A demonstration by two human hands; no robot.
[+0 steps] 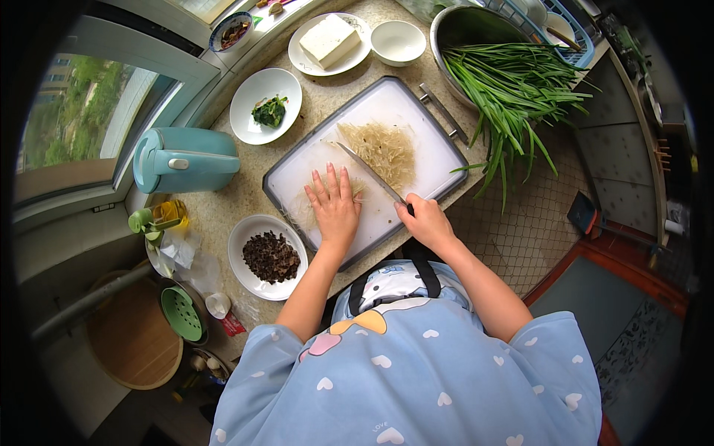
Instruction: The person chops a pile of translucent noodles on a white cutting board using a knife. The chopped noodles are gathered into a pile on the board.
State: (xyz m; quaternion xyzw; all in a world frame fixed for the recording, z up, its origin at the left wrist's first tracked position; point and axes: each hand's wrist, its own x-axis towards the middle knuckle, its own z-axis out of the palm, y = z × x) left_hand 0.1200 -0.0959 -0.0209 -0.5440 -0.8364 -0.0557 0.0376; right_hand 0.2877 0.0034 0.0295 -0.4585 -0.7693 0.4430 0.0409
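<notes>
My left hand [334,209] lies palm down on the white cutting board [385,97]. Its fingers are slightly apart over a thin spread of pale glass noodles [298,209], partly hidden beneath it. In my right hand [427,220] is the dark handle of a kitchen knife [371,173]. The blade runs diagonally across the board, its tip pointing to the upper left. Just beyond the blade is a heap of short-cut glass noodles [382,150].
Nearby stand a bowl of chopped dark fungus [270,256], a bowl of cooked greens [270,111], tofu [330,40] on a plate, a small white bowl [397,43] and a blue kettle [192,160]. Long green chives [507,83] overhang a metal basin [474,25] beside the drawer-pull-like metal handle [444,113].
</notes>
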